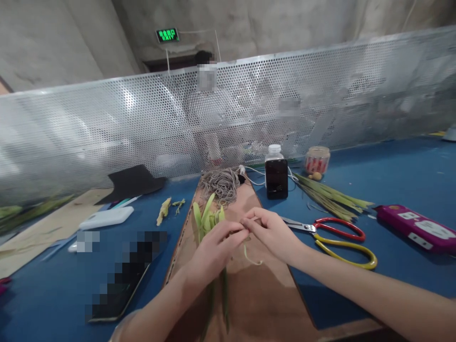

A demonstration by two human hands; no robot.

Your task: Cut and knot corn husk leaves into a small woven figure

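Observation:
My left hand (217, 247) and my right hand (270, 232) meet fingertip to fingertip over a long brown board (263, 299). Both are closed in a pinch, and whatever lies between the fingers is hidden or too small to name. Folded green leaf strips (204, 218) rise just beyond my left hand, and long green blades (225, 299) come out below it. I cannot tell whether that hand grips them. A thin pale curled strip (251, 259) lies on the board under my right hand. Scissors (317, 230) with one red and one yellow handle lie open beside my right wrist.
A heap of grey cord (223, 183) lies at the board's far end. Behind stand a black phone-like device (277, 178), a white-capped bottle (274, 149) and a jar (318, 160). Right are leaf blades (331, 194) and a purple case (416, 228); left, a dark phone (121, 285). Perforated metal screens the back (142, 123).

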